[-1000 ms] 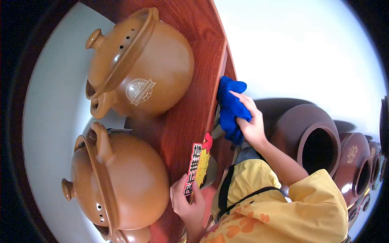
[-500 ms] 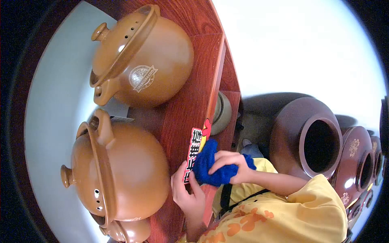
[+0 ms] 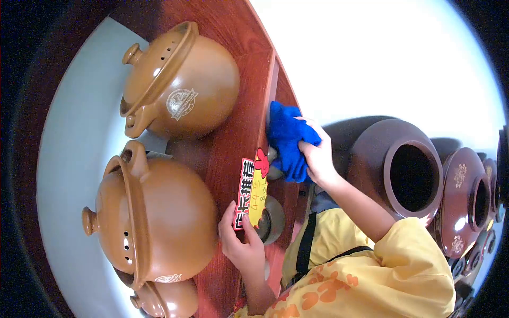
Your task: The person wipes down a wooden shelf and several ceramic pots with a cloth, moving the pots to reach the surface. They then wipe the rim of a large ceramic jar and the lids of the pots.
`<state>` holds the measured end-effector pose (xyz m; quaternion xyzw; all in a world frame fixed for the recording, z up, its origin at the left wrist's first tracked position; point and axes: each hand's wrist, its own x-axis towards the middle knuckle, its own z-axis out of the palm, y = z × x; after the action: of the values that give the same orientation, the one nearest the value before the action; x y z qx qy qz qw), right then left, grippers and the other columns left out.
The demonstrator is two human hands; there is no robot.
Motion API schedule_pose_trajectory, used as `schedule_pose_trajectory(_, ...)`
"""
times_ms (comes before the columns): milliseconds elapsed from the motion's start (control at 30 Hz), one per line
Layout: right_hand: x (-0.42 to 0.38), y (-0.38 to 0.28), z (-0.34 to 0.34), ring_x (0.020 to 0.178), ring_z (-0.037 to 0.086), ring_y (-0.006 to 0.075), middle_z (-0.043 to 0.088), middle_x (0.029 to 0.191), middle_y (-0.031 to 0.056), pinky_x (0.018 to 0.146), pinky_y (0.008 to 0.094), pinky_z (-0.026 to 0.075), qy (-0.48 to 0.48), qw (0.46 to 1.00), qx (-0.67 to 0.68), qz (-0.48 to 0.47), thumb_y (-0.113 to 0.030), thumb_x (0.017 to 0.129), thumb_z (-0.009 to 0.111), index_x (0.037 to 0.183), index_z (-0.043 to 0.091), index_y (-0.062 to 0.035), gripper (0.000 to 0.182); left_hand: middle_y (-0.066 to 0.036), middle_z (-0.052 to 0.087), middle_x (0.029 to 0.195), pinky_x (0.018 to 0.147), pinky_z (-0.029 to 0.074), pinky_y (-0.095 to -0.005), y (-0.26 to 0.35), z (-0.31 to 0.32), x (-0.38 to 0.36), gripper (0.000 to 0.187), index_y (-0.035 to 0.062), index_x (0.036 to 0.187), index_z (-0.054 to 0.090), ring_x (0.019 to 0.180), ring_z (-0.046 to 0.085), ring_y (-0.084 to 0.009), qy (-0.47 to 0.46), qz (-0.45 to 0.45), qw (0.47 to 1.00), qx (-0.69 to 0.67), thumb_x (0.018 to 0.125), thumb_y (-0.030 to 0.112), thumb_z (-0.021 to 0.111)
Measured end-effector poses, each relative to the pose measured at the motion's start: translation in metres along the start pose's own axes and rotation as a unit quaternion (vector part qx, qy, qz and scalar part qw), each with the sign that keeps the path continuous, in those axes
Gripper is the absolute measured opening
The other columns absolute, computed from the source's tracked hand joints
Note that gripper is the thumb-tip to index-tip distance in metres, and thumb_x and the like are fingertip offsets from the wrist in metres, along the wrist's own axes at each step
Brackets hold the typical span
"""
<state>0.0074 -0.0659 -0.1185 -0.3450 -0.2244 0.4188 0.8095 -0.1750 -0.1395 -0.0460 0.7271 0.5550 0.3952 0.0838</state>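
My left hand (image 3: pixel 245 249) pinches the lower end of a price sign (image 3: pixel 246 193) with black Chinese characters, a red figure and a yellow part with handwriting. The sign stands along the front edge of the red wood-grain shelf (image 3: pixel 225 151). In my right hand (image 3: pixel 319 153) a blue cloth (image 3: pixel 290 140) is bunched up, lying against the shelf's front edge beyond the sign. A large brown lidded clay pot (image 3: pixel 177 217) sits nearest my left hand. Another brown clay pot (image 3: pixel 207 87) with a printed badge stands beside it.
A smaller brown pot (image 3: pixel 172 299) shows at the bottom of the picture. Below the shelf's edge is a grey-green pot (image 3: pixel 274 220). Big dark jars (image 3: pixel 371 164) with open mouths stand on the floor, with a glossy reddish jar (image 3: pixel 456 212) next to them.
My right hand has moved the blue cloth away from the sign, along the shelf edge towards the picture's top. The sign's yellow part is now uncovered. My left hand stays on the sign.
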Motion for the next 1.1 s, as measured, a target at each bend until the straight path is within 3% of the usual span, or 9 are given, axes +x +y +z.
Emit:
schedule_pose_trajectory(233, -0.052, -0.036, -0.031, 0.095, 0.055, 0.023, 0.059, 0.095, 0.0103, 0.09, 0.0319, 0.038, -0.099, 0.951, -0.258, -0.14, 0.008, 0.055, 0.042, 0.093, 0.06, -0.0012, 0.043, -0.017, 0.055, 0.104, 0.079, 0.048, -0.0345, 0.005, -0.013, -0.014, 0.029, -0.006, 0.108, 0.051, 0.095, 0.054, -0.0275, 0.065, 0.081, 0.994, 0.029, 0.079, -0.005, 0.054)
schedule_pose_trajectory(400, -0.067, -0.051, -0.022, 0.091, 0.055, 0.0234, 0.059, 0.094, 0.0114, 0.085, 0.0327, 0.04, -0.202, 0.96, -0.178, -0.073, -0.007, 0.062, 0.061, 0.094, 0.062, 0.0005, 0.032, -0.019, 0.051, 0.11, 0.075, 0.05, -0.0329, 0.007, -0.039, -0.032, 0.03, -0.0036, 0.104, 0.052, 0.094, 0.054, -0.0275, 0.106, 0.122, 0.987, 0.02, 0.075, -0.004, 0.059)
schedule_pose_trajectory(467, -0.059, -0.058, -0.022, 0.091, 0.056, 0.0229, 0.06, 0.094, 0.0114, 0.084, 0.0338, 0.041, -0.327, 0.938, -0.108, -0.032, -0.023, 0.065, 0.069, 0.095, 0.062, 0.0002, 0.038, -0.019, 0.048, 0.116, 0.076, 0.05, -0.0325, 0.003, -0.042, -0.033, 0.039, -0.0015, 0.109, 0.049, 0.097, 0.054, -0.0284, 0.064, 0.204, 0.976, -0.05, 0.073, 0.005, 0.065)
schedule_pose_trajectory(533, -0.049, -0.075, -0.019, 0.088, 0.057, 0.0266, 0.061, 0.092, 0.0129, 0.083, 0.0356, 0.042, -0.439, 0.89, -0.124, 0.004, -0.03, 0.07, 0.068, 0.093, 0.063, 0.0006, 0.039, -0.02, 0.047, 0.118, 0.084, 0.046, -0.0383, 0.008, -0.036, -0.03, 0.054, -0.0002, 0.114, 0.046, 0.101, 0.052, -0.0318, 0.029, 0.199, 0.976, -0.084, 0.069, 0.015, 0.072)
schedule_pose_trajectory(633, -0.05, -0.093, -0.004, 0.089, 0.058, 0.03, 0.061, 0.094, 0.0152, 0.082, 0.0372, 0.043, -0.599, 0.798, -0.05, 0.055, -0.024, 0.078, 0.061, 0.097, 0.063, 0.0015, 0.032, -0.021, 0.048, 0.118, 0.092, 0.04, -0.0434, 0.025, -0.029, -0.027, 0.07, 0.002, 0.12, 0.043, 0.107, 0.049, -0.0364, -0.144, 0.149, 0.972, -0.114, 0.065, 0.025, 0.077)
schedule_pose_trajectory(700, -0.055, -0.093, -0.003, 0.088, 0.059, 0.0296, 0.061, 0.093, 0.0164, 0.081, 0.0352, 0.044, -0.588, 0.805, -0.034, 0.07, -0.026, 0.079, 0.062, 0.099, 0.061, 0.0035, 0.036, -0.02, 0.05, 0.116, 0.089, 0.041, -0.0412, 0.019, -0.028, -0.029, 0.072, 0.0008, 0.121, 0.043, 0.105, 0.051, -0.0335, -0.283, 0.11, 0.934, -0.187, 0.065, 0.032, 0.076)
schedule_pose_trajectory(867, -0.057, -0.074, -0.023, 0.101, 0.054, 0.024, 0.056, 0.105, 0.0138, 0.087, 0.0343, 0.04, -0.534, 0.828, -0.08, 0.15, -0.044, 0.073, 0.063, 0.107, 0.049, 0.0017, 0.059, -0.016, 0.058, 0.098, 0.082, 0.044, -0.0372, 0.0, -0.021, -0.061, 0.064, -0.0021, 0.114, 0.047, 0.089, 0.058, -0.0267, -0.224, -0.049, 0.953, -0.2, 0.065, 0.028, 0.074)
schedule_pose_trajectory(967, -0.054, -0.068, -0.03, 0.104, 0.05, 0.0214, 0.052, 0.111, 0.0122, 0.089, 0.0339, 0.04, -0.604, 0.769, -0.145, 0.153, -0.029, 0.075, 0.067, 0.116, 0.04, 0.0005, 0.058, -0.01, 0.058, 0.101, 0.079, 0.045, -0.0349, -0.002, -0.009, -0.061, 0.054, -0.0044, 0.111, 0.049, 0.085, 0.057, -0.0193, -0.087, -0.254, 0.839, -0.473, 0.067, 0.021, 0.068)
schedule_pose_trajectory(1100, -0.053, -0.052, -0.037, 0.105, 0.048, 0.0204, 0.05, 0.114, 0.0115, 0.092, 0.0338, 0.038, -0.52, 0.824, -0.082, 0.212, -0.023, 0.077, 0.069, 0.121, 0.039, -0.001, 0.058, -0.011, 0.057, 0.103, 0.08, 0.044, -0.0351, 0.0, 0.002, -0.06, 0.054, -0.0037, 0.112, 0.049, 0.087, 0.057, -0.02, -0.107, -0.304, 0.799, -0.508, 0.069, 0.025, 0.066)
